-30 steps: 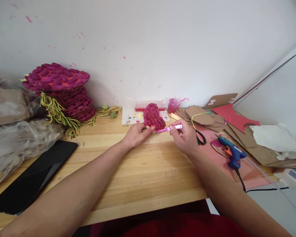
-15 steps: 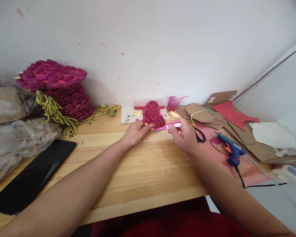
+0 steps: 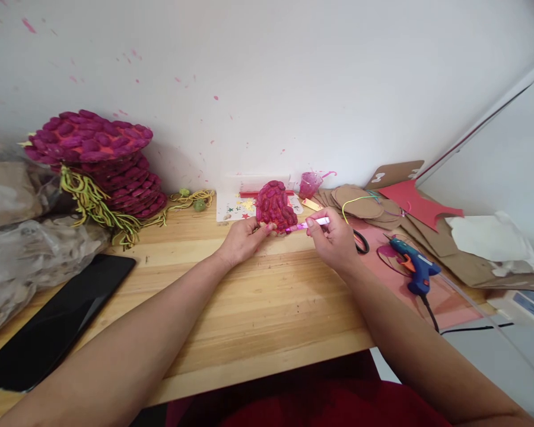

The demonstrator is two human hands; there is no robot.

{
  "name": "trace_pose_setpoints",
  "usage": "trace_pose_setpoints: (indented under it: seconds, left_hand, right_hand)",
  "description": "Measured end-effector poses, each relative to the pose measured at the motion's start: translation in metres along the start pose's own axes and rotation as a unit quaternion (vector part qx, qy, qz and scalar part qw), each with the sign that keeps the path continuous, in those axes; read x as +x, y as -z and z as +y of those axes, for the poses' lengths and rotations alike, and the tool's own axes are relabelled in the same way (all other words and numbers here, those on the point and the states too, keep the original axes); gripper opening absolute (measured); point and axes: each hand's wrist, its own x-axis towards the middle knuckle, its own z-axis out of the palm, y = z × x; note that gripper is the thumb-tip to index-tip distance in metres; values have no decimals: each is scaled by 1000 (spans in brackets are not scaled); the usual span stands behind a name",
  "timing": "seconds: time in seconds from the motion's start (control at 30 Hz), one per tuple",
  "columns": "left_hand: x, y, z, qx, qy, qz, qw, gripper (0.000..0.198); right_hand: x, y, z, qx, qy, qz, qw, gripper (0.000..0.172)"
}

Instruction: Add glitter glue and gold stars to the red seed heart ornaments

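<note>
Slightly rightward along the lower edge of the bumpy magenta piece [image 3: 273, 204], the stained white-handled paintbrush [image 3: 319, 222] has shifted since the earlier head frame, its handle now sloping a little more. From the head view, the right hand [image 3: 333, 242] pinches that handle between thumb and fingers; the left hand [image 3: 244, 242] grips the piece by its lower left edge, near the back of the wooden table [image 3: 249, 320]. Its visible face looks almost wholly coloured; pale bits beside the left thumb seem still bare. Its underside cannot be seen. Similar magenta pieces stand in a stack [image 3: 91, 139] at left.
</note>
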Motion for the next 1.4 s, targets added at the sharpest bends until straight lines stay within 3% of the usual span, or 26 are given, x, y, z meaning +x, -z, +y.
trace_pose_setpoints:
  seconds: [0.33,0.97,1.17,1.4]
  left_hand:
    - [0,-2,-4,30,-60,11,998,45]
    - [0,-3,-5,38,-88,12,995,44]
    - [-1,-1,-2,34,-72,12,997,44]
    - [-1,-2,-3,40,-67,15,997,43]
  right_hand:
    - [-1,-1,3,-15,8,-4,1000,17]
    - [0,2,1,-22,79,-51,995,11]
    - [3,8,2,-75,56,-44,995,12]
    - [2,3,2,-33,28,-40,998,19]
